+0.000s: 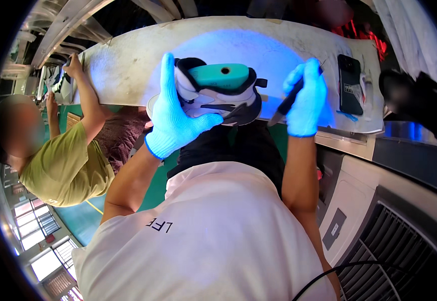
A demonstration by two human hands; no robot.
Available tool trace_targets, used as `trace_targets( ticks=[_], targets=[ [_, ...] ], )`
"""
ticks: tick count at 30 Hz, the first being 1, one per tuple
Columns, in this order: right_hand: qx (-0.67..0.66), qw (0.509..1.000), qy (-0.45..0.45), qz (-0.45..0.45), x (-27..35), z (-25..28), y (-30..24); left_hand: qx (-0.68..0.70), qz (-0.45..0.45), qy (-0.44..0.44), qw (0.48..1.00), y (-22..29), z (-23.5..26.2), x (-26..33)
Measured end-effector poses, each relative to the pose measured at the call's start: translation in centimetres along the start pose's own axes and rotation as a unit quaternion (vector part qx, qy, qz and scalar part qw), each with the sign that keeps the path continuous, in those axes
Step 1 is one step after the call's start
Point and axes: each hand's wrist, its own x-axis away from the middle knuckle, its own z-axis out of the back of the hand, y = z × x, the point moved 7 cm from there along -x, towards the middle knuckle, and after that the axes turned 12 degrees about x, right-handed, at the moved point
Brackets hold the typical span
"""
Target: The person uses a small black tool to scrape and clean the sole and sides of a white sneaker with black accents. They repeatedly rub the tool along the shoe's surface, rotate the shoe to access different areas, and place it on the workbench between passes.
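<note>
The long pale worktable (pixel 128 65) carries a white, grey and black shoe on a teal plastic last (pixel 218 90), at its near edge. The gloved left hand (pixel 176 118) wraps its heel side, fingers spread. Right of the shoe, the gloved right hand (pixel 306 100) pinches a thin dark tool (pixel 288 103). A slip could mark the upper. The tool's tip is hard to make out.

My gloves (pixel 176 120) are knitted cloth. The shoe (pixel 218 95) looks like smooth matt leather around a glossy teal plastic last (pixel 221 75). The bench (pixel 128 65) is rough and scuffed; the phone (pixel 350 83) is glossy.
</note>
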Motion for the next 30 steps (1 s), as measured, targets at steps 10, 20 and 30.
trace_targets(
  ticks=[10,20,30],
  targets=[
    [-0.138,0.988,0.072,0.013,4.9,-4.2,4.1,-0.075,0.065,-0.082,0.992,0.3,0.2,-2.9],
    [-0.014,0.999,-0.033,0.014,4.4,-5.1,3.1,-0.059,-0.131,-0.154,0.978,-1.3,0.6,-4.0],
    [0.05,0.996,-0.067,-0.012,4.8,-5.3,0.2,-0.113,-0.412,-0.108,0.897,1.6,0.8,0.6]
  ],
)
